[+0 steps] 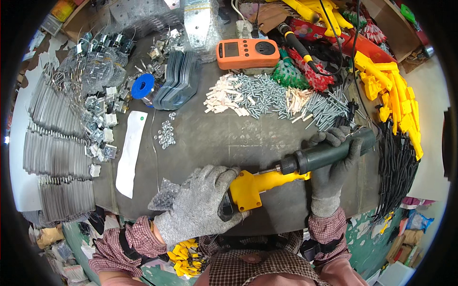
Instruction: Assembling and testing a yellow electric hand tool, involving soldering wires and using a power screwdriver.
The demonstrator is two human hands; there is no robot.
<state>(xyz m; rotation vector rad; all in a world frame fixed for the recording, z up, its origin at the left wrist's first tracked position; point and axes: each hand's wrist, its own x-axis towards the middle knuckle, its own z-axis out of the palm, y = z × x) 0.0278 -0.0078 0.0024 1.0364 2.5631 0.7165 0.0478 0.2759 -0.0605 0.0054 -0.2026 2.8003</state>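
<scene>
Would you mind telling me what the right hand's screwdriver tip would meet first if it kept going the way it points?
The right hand aims the screwdriver leftward; its tip already seems to touch the yellow housing under the left hand.

We see both hands gloved in grey knit. Left hand (200, 202) clamps a yellow plastic housing (260, 187) near the front edge of the workbench (248, 138). Right hand (334, 164) grips a dark green electric screwdriver (324, 155), its bit touching the housing's top. A small clear bag of parts (164, 194) lies just under the left hand. Mid-bench: pile of silver screws (267, 95) mixed with pale plastic plugs (222, 100). Orange meter (247, 52) toward the back edge. Blue solder spool (142, 86) and grey metal plates (179, 81) back left. White strip (130, 152) and small clear nuts (166, 133) left of centre. More yellow housings (393, 95) and black cables (396, 171) along the right edge.
</scene>
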